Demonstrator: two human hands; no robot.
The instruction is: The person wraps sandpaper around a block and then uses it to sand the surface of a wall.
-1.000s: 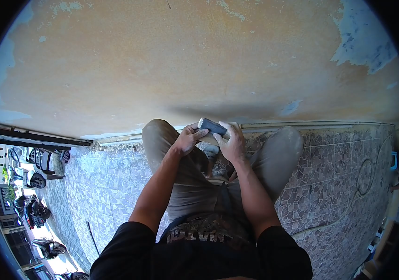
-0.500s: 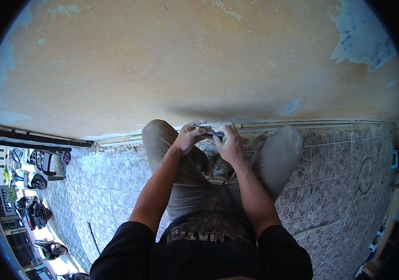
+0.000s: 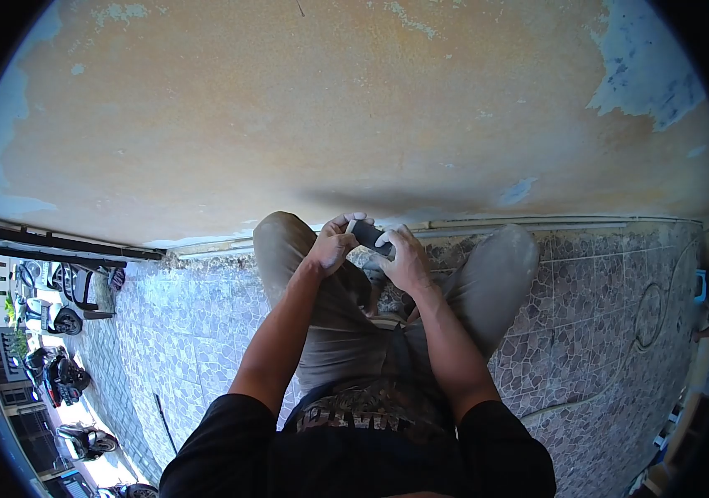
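One block (image 3: pixel 371 237), between left fingers (image 3: pixel 343 241) and right fingers (image 3: pixel 398 240)

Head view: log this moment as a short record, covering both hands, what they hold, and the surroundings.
Held item: small dark block, paler at one end
Left hand: gripping the block's left end
Right hand: gripping its right end
Wall: tan-orange, with pale patches
Floor: stone-patterned tiles
Clothing: black top, grey-brown trousers
Far left: parked motorbikes
Block material: cannot tell
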